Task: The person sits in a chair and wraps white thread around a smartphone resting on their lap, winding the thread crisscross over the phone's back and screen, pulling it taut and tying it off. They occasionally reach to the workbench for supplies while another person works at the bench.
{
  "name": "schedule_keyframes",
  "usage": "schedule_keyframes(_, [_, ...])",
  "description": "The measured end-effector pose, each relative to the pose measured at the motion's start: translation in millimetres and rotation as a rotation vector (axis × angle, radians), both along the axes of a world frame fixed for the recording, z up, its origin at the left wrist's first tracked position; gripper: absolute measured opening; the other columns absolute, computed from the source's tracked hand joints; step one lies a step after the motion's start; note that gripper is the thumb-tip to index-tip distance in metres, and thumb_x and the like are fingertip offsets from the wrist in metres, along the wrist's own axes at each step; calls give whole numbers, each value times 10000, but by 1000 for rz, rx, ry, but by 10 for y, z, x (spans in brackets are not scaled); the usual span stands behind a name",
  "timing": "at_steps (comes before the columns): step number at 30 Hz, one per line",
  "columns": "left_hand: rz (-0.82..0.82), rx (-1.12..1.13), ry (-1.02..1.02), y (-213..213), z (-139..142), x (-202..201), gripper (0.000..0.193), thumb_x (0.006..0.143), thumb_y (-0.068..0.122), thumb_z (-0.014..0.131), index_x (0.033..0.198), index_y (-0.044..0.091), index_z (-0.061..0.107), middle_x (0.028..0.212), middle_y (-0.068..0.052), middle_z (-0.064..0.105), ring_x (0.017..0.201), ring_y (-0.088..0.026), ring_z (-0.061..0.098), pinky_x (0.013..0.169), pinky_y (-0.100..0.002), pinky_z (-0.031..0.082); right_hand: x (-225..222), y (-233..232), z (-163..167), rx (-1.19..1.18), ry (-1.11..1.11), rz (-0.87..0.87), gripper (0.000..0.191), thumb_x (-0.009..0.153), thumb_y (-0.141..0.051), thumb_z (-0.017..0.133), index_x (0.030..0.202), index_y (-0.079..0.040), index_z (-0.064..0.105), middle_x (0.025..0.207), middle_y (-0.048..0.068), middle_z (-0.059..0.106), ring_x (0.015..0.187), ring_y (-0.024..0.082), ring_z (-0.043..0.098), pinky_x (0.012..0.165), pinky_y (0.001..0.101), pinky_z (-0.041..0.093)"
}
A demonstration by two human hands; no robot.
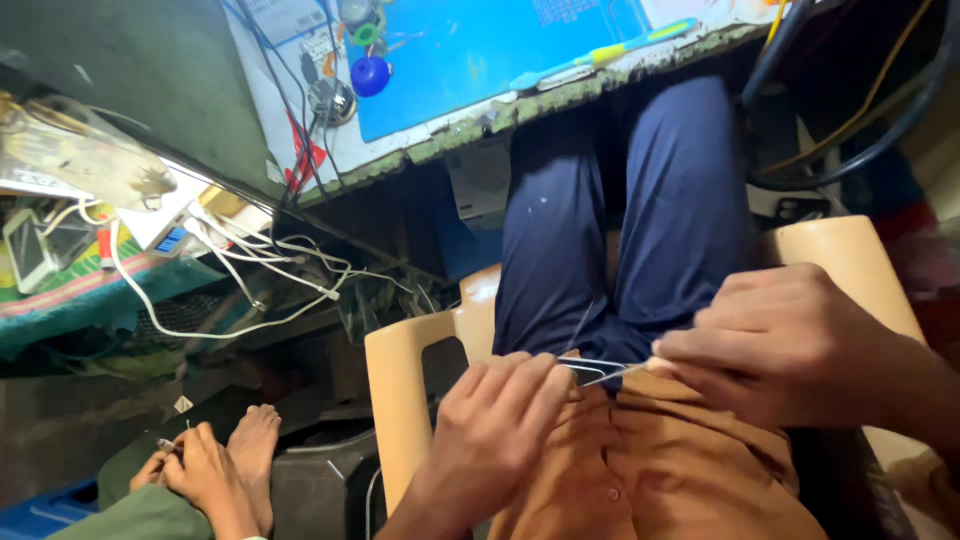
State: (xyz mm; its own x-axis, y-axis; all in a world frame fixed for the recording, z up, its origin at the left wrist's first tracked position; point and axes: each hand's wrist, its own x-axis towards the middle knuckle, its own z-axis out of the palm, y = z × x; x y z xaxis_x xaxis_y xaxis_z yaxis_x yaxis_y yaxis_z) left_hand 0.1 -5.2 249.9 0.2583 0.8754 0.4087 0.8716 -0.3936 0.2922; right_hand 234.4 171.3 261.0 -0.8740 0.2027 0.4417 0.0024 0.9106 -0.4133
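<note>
Low in the middle of the frame, the person's left hand (500, 410) and right hand (790, 345) meet over the lap, above an orange-brown shirt (650, 470) and dark blue trousers (630, 230). Between them runs a thin metal tool (600, 370) — it looks like tweezers, two slim prongs joined at one end. The left hand's fingers are curled together, their tips pressed on the tool's left end. The right hand's thumb and forefinger pinch its right end, with the other fingers folded close behind. Whether anything small sits at the tool's tip I cannot tell.

The person sits in a tan plastic chair (400, 400), its arm showing at centre left and its back at the right edge. Across the top of the frame lies a workbench (560, 100) with a blue mat (470, 60), a small blue cap (370, 75) and a blue and yellow toothbrush (610, 55) on it. White cables (250, 270) trail from the bench edge toward the left of the frame, where a phone (25, 255) lies on a cluttered shelf. At the lower left another person's hand (195, 470) holds a small object beside a bare foot (252, 445) — well apart from the wearer's own hands.
</note>
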Motion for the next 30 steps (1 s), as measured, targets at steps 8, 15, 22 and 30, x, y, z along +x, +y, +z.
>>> schedule_keyframes(8, [-41,113,229,32,396,-16,417,872,199,690,1202,-51,636,1148,-168,636,1035,-306,639,831,-410,521,432,71,-101,-356,90,-188,273,736,-94,844,1000,-139,792,838,34,806,544,80,630,453,243,499])
schedule_keyframes(15, [-64,-54,-244,2,392,-88,425,777,-30,654,1201,-10,635,1134,-126,670,1014,-315,680,850,-390,558,392,68,-93,-128,271,-392,231,855,-99,790,1075,-132,726,652,6,627,517,87,594,470,259,424])
schedule_keyframes(22, [-116,-126,-721,47,-60,231,286,911,-131,681,1172,-23,636,1100,-152,657,971,-299,704,820,-328,582,-264,243,-496,-415,186,-306,212,888,-74,748,1099,-74,742,617,6,633,483,16,499,448,224,367])
schedule_keyframes(30, [55,-92,-833,166,-170,253,209,906,-119,666,1093,-38,708,997,-131,717,849,-195,754,756,-267,604,-396,305,-901,-561,182,-257,163,916,-58,731,1077,-64,747,681,22,701,522,24,508,473,230,405])
